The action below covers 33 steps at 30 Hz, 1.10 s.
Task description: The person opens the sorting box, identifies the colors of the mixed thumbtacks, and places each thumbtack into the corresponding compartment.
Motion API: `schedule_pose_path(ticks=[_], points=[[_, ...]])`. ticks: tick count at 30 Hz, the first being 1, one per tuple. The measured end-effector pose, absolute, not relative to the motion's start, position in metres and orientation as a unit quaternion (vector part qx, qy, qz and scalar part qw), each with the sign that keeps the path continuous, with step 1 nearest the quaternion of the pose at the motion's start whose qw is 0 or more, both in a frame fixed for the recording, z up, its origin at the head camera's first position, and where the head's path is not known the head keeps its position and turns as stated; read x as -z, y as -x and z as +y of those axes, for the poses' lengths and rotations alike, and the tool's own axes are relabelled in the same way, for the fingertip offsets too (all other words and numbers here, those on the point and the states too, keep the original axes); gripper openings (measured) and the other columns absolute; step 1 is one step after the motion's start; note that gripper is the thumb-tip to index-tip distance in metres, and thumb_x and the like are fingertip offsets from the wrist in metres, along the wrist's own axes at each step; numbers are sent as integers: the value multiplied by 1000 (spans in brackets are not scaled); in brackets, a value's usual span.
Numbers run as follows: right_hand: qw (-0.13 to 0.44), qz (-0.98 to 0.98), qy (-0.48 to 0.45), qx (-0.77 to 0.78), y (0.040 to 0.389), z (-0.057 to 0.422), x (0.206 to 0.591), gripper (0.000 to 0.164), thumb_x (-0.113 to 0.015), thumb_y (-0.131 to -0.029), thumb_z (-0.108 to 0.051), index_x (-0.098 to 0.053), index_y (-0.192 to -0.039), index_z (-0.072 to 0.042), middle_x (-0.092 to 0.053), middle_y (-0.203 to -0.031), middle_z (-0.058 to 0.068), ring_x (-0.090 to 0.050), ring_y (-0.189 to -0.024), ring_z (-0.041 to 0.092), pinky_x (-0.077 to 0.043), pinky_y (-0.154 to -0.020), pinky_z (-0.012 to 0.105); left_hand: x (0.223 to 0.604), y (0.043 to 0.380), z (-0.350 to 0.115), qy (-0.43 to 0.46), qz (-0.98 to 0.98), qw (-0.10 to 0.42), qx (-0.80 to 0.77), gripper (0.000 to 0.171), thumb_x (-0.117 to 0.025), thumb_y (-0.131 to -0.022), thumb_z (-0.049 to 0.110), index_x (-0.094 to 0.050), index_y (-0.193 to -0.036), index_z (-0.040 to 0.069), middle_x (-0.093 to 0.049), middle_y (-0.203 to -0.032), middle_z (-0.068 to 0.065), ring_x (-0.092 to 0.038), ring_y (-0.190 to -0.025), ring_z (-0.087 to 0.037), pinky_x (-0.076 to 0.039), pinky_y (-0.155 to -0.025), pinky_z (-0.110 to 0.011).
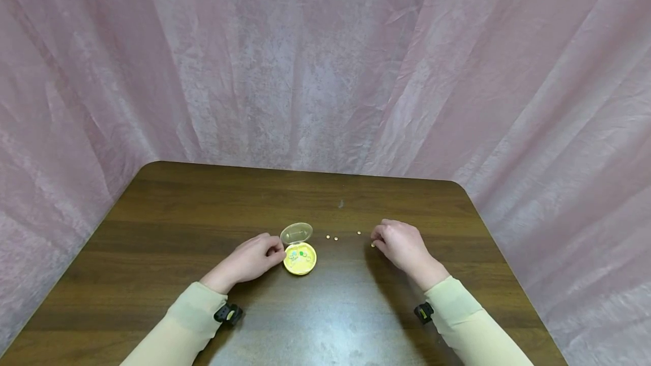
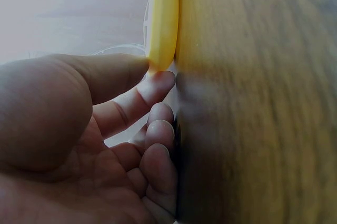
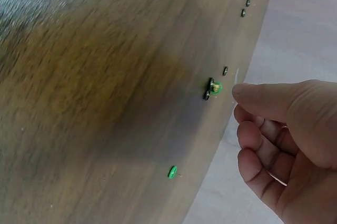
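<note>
A round yellow case (image 1: 300,265) sits on the table, its clear lid (image 1: 296,232) hinged back and small coloured pieces inside. My left hand (image 1: 254,258) pinches the case's near-left edge between thumb and index finger; in the left wrist view the yellow case wall (image 2: 166,21) stands beyond those fingertips. My right hand (image 1: 402,246) hovers low with loosely bent fingers, thumb tip beside a small tack-like piece (image 1: 373,245). The right wrist view shows a green and gold tack cluster (image 3: 215,88) just off the thumb (image 3: 268,99), with no object visible in the fingers.
More small round tack-like pieces lie between the hands, among them one piece (image 1: 359,232) and a pair (image 1: 335,238) nearer the case. A green piece (image 3: 172,172) lies apart in the right wrist view. Pink curtains (image 1: 305,72) hang behind the wooden table (image 1: 203,196).
</note>
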State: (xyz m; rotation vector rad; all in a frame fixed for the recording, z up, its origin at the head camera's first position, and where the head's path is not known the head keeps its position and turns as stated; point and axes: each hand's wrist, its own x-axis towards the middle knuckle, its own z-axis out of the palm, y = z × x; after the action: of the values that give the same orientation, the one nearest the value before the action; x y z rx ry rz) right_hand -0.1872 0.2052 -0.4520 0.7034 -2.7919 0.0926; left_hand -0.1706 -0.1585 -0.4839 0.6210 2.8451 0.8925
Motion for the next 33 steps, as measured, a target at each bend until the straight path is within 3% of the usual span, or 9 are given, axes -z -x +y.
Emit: schedule_pose_path(ticks=[33], points=[[126,-960,-248,-20,194,210,468,14,-76,-79,-19,-64,-75,-24,-51,-76,-13,-56,-67,11,-46,-61,33,484,170,-158,-197,934,53,-294,15,-64,-93,27,-59,-79,26,-50,-76,7,-47,-72,-11,-38,-65,-31]])
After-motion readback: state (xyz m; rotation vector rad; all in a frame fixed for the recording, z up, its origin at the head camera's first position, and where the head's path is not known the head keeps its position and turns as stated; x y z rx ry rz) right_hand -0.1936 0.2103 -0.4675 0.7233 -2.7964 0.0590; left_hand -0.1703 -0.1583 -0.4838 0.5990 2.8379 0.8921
